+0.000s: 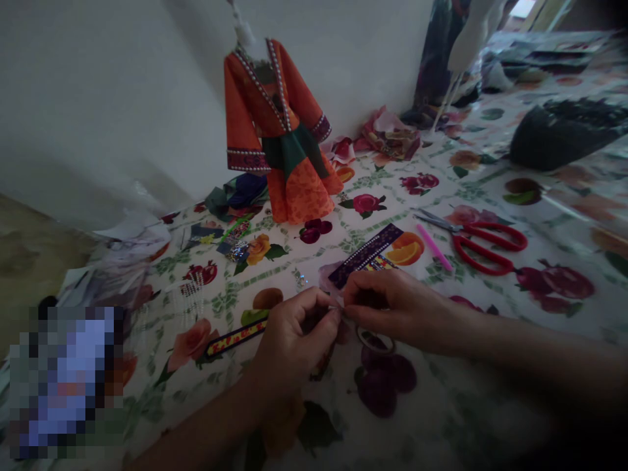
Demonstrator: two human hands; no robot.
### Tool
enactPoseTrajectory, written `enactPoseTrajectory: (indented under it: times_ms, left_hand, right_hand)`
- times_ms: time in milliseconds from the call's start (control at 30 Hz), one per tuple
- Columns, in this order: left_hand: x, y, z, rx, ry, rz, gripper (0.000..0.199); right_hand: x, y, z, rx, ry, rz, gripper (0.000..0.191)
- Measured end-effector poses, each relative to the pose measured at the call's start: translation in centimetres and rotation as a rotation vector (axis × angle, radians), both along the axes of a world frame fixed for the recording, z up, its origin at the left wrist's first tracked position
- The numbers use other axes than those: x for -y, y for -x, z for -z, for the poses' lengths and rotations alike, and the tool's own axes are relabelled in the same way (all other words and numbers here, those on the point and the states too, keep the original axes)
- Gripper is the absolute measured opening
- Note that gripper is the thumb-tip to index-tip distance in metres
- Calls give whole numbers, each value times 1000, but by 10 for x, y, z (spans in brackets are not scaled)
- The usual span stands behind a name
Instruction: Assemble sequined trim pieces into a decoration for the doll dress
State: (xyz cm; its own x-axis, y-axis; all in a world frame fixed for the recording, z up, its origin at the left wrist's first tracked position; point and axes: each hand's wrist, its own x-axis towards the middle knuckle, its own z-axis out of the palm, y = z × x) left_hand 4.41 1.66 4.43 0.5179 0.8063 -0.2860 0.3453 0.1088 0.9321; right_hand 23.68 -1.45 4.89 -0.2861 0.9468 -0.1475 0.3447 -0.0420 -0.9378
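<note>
A tiny pale piece lies between the fingertips, just above the surface; whether it is thread, bead or trim is too small to tell. The left hand and right hand both appear to be pinching it, thumb against forefinger, tips almost touching. So slight a hold could easily slip, and the dim light and busy fruit-and-flower print would make a dropped bit hard to find.

A yellow-and-red patterned band runs out from behind the left hand; a shift of that wrist might drag or crease it. Just below the right hand lies a pale ring, which its lower fingers could knock.

Beyond the fingertips, a dark beaded strip lies close enough for the right hand to snag its beading. Loose sparkling beads sit near both hands and could scatter at a brush.

Farther right, a pink stick lies beside red-handled scissors, whose parted blades might nick a careless reach. White bead strands, well left, could tangle if swept. Behind stands the orange dress, well apart from the hands.
</note>
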Motion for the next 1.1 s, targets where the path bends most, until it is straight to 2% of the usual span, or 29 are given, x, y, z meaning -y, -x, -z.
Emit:
enactPoseTrajectory:
  times_ms: [233, 433, 633, 767, 1000, 1100]
  left_hand:
    - [-1, 0, -4, -11, 42, -2, 19]
    - [-2, 1, -5, -1, -22, -35, 23]
    - [-2, 0, -9, -36, 83, 25, 26]
    - [-3, -1, -12, -58, 26, 14, 25]
    - [-3, 10, 2, -9, -66, -103, 29]
    - [-5, 9, 2, -19, -119, -107, 29]
  right_hand:
    - [1, -1, 1, 3, -15, -2, 8]
    - [0, -2, -1, -7, 3, -14, 9]
    - [-1, -2, 0, 5, -8, -3, 9]
    - [-1, -2, -1, -8, 14, 7, 8]
    - [-1, -3, -3, -1, 15, -2, 8]
    - [-1, -3, -2, -5, 11, -4, 8]
